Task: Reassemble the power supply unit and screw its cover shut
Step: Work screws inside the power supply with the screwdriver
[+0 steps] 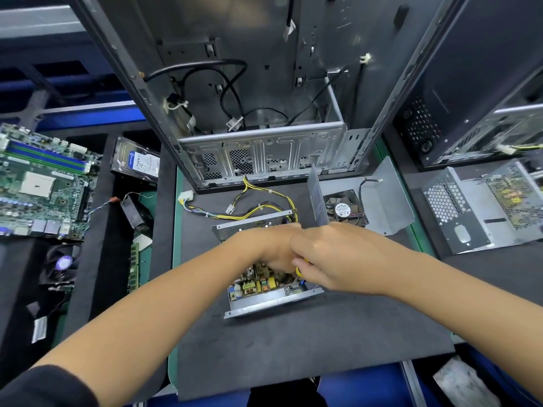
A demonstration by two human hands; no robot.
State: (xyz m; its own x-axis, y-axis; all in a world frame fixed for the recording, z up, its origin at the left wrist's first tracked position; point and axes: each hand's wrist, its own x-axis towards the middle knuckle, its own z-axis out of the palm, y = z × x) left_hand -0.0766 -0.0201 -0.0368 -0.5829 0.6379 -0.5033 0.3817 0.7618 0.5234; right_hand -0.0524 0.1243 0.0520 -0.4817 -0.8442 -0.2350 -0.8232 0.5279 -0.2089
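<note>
Hands meet over the open PSU (266,284), hiding most of its board. Right hand (338,257) grips a screwdriver (299,274), mostly hidden; left hand's (270,248) fingers are hidden beneath it, so its grip cannot be told.

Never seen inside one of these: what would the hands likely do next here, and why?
Probably keep turning the screwdriver held by the right hand: its tip sits at a corner of the open power supply, whose circuit board is still exposed, and the cover lies apart.

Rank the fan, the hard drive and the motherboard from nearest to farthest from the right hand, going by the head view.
Measured from the right hand:
1. Fan, just beyond the hand on the grey cover.
2. Hard drive, far-left, past the mat's edge.
3. Motherboard, farthest out at the left edge.
</note>
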